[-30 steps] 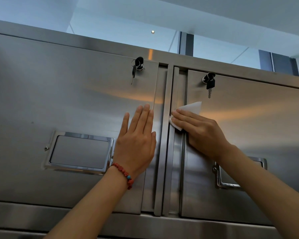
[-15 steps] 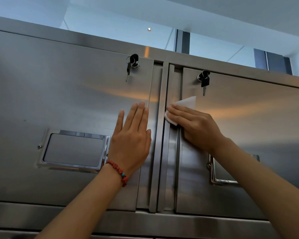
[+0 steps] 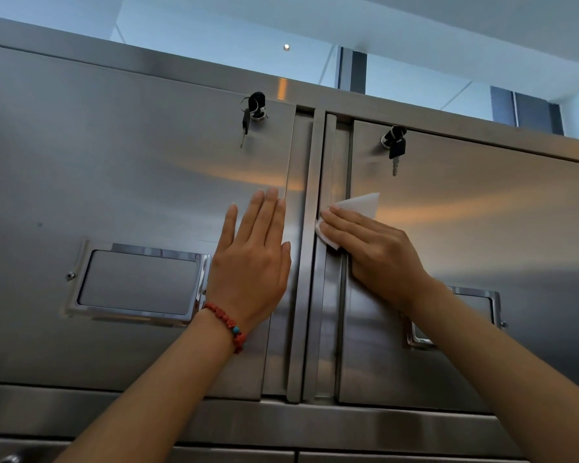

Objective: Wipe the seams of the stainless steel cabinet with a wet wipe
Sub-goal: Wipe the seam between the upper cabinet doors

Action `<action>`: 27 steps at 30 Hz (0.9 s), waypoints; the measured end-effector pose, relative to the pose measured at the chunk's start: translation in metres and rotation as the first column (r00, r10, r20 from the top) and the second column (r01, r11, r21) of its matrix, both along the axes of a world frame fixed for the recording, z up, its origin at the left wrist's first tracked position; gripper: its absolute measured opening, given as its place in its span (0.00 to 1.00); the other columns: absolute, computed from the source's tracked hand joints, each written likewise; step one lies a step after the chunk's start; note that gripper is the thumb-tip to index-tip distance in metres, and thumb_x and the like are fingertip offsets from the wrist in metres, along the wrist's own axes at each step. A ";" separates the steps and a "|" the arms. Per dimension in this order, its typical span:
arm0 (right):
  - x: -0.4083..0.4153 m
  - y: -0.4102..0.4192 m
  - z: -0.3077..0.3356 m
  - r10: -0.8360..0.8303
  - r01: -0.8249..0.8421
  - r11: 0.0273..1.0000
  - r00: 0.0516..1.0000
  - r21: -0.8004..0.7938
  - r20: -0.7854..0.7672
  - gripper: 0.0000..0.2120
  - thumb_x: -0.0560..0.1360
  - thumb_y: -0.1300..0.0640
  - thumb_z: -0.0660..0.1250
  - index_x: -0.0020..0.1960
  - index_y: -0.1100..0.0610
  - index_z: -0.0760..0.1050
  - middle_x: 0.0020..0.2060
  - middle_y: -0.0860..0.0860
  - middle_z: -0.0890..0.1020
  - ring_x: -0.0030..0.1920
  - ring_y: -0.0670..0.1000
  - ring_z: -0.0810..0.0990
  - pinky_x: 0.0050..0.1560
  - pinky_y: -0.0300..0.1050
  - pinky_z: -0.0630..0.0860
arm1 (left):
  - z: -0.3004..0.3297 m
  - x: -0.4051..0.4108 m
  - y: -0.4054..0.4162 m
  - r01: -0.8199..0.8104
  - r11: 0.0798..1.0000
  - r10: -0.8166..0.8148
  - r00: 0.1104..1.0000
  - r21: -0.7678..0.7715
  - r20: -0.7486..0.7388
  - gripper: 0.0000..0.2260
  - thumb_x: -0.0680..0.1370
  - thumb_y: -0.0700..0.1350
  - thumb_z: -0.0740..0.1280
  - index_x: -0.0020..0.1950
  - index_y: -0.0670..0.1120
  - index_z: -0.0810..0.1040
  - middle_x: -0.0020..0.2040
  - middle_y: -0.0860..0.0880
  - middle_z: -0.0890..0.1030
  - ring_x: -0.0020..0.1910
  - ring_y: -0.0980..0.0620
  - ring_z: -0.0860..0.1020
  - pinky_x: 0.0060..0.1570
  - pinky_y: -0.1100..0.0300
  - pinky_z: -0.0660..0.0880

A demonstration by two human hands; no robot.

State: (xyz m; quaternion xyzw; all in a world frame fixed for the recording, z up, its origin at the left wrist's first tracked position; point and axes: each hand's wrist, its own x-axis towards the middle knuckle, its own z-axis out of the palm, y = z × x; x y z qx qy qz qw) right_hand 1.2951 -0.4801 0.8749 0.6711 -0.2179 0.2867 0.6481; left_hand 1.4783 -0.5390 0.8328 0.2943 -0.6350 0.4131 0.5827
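Note:
The stainless steel cabinet (image 3: 114, 162) fills the view, with two upper doors meeting at a vertical centre post. My right hand (image 3: 375, 252) presses a white wet wipe (image 3: 361, 203) with straight fingers against the seam (image 3: 330, 155) between the post and the right door, about mid-height. A corner of the wipe sticks out above my fingers. My left hand (image 3: 251, 262), with a red bead bracelet at the wrist, lies flat on the left door beside its right edge and holds nothing.
Keys hang from a lock near the top of the left door (image 3: 253, 110) and of the right door (image 3: 395, 143). Each door has a recessed handle, the left handle (image 3: 137, 282) in full view and the right handle (image 3: 478, 305) partly behind my forearm. Drawer fronts run below.
My right hand has slid the wipe up and then a little down along the seam. My left hand stays flat on the left door. The view has shifted slightly.

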 end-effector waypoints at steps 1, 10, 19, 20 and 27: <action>-0.001 0.000 -0.002 -0.005 0.005 1.000 1.000 0.002 -0.013 0.12 0.72 0.69 0.68 0.55 0.67 0.80 0.55 0.62 0.80 0.57 0.61 0.79 0.54 0.57 0.78 | 0.000 0.000 0.000 -0.005 1.000 0.005 1.000 0.001 0.000 0.25 0.79 0.48 0.49 0.72 0.37 0.63 0.72 0.39 0.63 0.72 0.41 0.61 0.69 0.41 0.60; 0.002 0.001 0.001 -0.009 0.009 1.000 1.000 -0.019 0.013 0.15 0.69 0.73 0.70 0.55 0.67 0.80 0.55 0.62 0.80 0.57 0.61 0.79 0.54 0.57 0.79 | -0.001 -0.001 -0.002 -0.002 1.000 0.002 1.000 0.003 -0.003 0.25 0.79 0.48 0.48 0.72 0.37 0.62 0.72 0.39 0.63 0.72 0.42 0.61 0.69 0.41 0.60; -0.001 0.006 -0.006 -0.071 0.072 0.997 0.995 0.011 -0.064 0.15 0.70 0.70 0.71 0.56 0.67 0.79 0.55 0.62 0.80 0.57 0.60 0.79 0.53 0.57 0.79 | -0.001 -0.001 0.000 -0.007 1.000 0.007 1.000 0.014 0.003 0.25 0.79 0.48 0.48 0.73 0.37 0.61 0.73 0.39 0.61 0.73 0.42 0.60 0.70 0.41 0.59; -0.001 0.006 -0.006 -0.075 0.076 0.997 0.995 0.011 -0.059 0.15 0.69 0.70 0.72 0.56 0.67 0.79 0.55 0.62 0.80 0.57 0.60 0.79 0.53 0.57 0.79 | -0.001 -0.001 -0.001 -0.007 1.000 0.007 1.000 0.016 0.003 0.25 0.79 0.48 0.48 0.73 0.37 0.60 0.73 0.39 0.61 0.73 0.42 0.59 0.70 0.41 0.58; -0.001 0.005 -0.018 -0.070 0.070 0.997 0.995 0.010 -0.070 0.16 0.69 0.71 0.72 0.56 0.66 0.80 0.56 0.61 0.80 0.58 0.60 0.79 0.54 0.56 0.79 | -0.001 0.000 0.000 0.001 1.000 -0.002 1.000 0.029 0.006 0.25 0.79 0.49 0.47 0.73 0.37 0.60 0.73 0.39 0.60 0.73 0.42 0.58 0.71 0.42 0.57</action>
